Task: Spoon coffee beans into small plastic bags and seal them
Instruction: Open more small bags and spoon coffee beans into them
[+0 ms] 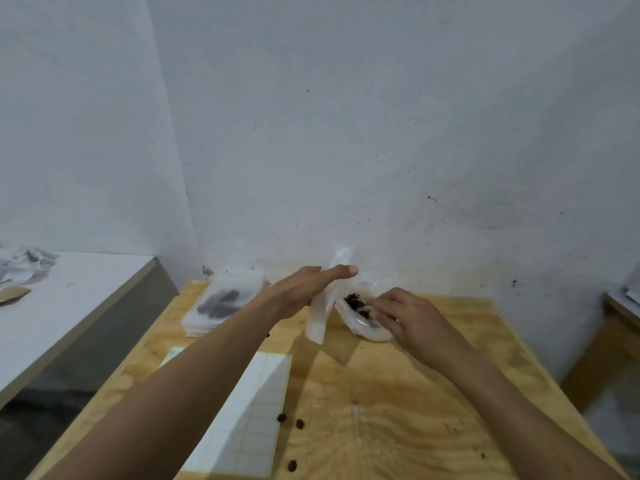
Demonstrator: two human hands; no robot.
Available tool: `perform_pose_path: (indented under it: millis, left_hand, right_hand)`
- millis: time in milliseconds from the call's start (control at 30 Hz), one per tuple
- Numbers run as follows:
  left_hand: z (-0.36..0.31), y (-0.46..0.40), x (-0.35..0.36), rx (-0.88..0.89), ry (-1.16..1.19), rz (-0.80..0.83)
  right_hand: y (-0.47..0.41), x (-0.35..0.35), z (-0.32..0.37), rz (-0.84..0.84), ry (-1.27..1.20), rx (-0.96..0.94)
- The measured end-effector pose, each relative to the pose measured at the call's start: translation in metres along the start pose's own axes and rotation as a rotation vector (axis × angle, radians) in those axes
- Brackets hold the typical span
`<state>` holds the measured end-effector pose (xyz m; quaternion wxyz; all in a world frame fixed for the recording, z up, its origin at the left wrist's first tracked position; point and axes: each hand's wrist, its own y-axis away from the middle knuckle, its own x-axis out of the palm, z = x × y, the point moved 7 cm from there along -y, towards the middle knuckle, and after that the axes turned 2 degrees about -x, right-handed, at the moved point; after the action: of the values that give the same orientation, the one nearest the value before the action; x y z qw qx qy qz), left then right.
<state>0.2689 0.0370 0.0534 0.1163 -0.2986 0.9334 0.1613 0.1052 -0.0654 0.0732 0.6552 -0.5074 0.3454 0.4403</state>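
Plywood tabletop (398, 393), pale yellow with a visible grain swirl, pushed against a scuffed white wall (381, 133).

Left hand (304, 287): fingers out straight, flat against a small plastic bag (320, 315) held roughly upright. The film is milky-clear and limp, lower end hanging free above the tabletop. Whether the thumb pinches it from behind is hidden, so that grip reads open.

Right hand (403, 315): fingers curled around a spoon (369, 322). Only a sliver of grey metal shows, the rest is covered by the knuckles.

The spoon sits in a larger clear bag (363, 330) lying on the tabletop, with dark coffee beans (355, 301) at its mouth. Motion blur here, edges soft.

Loose beans (299, 424) are scattered near the front.

Far left: stack of frosted filled bags (225, 303), dark contents showing through.

White gridded label sheet (249, 427) is partly covered by the left forearm.
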Motion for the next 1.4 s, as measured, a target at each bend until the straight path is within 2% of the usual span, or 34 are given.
perform_pose_path:
  millis: [67, 133, 267, 433, 567, 700, 800, 967, 1200, 1400]
  left_hand:
    - [-0.001, -0.007, 0.003, -0.01, 0.026, 0.025]
    - [0.0, -0.013, 0.006, -0.024, 0.032, 0.027]
    - [0.005, -0.024, 0.013, -0.036, 0.022, 0.0]
    - [0.005, -0.027, 0.008, 0.04, 0.078, -0.049]
    - [0.0, -0.021, 0.001, 0.119, 0.094, -0.062]
    - [-0.01, -0.011, 0.007, 0.196, 0.084, 0.038]
    - [-0.011, -0.005, 0.005, 0.219, 0.073, 0.042]
    - [-0.005, 0.005, 0.001, 0.251, 0.041, 0.054]
    - [-0.001, 0.008, -0.006, 0.218, -0.022, 0.014]
    - [-0.003, 0.008, -0.001, 0.203, -0.038, -0.019]
  right_hand:
    - [-0.003, -0.016, -0.006, -0.172, 0.06, 0.066]
    - [-0.003, -0.025, -0.023, -0.267, 0.017, 0.273]
    - [0.002, -0.021, -0.053, -0.271, -0.049, 0.614]
    - [0.005, -0.009, -0.082, -0.287, -0.243, 0.86]
    - [0.0, 0.0, -0.087, -0.271, -0.321, 0.905]
    - [0.004, 0.014, -0.085, -0.258, -0.46, 0.972]
    - [0.015, 0.022, -0.09, -0.284, -0.575, 1.056]
    - [0.026, 0.033, -0.086, -0.375, -0.616, 1.005]
    - [0.033, 0.054, -0.09, -0.366, -0.85, 1.05]
    - [0.033, 0.057, -0.089, -0.334, -0.918, 1.055]
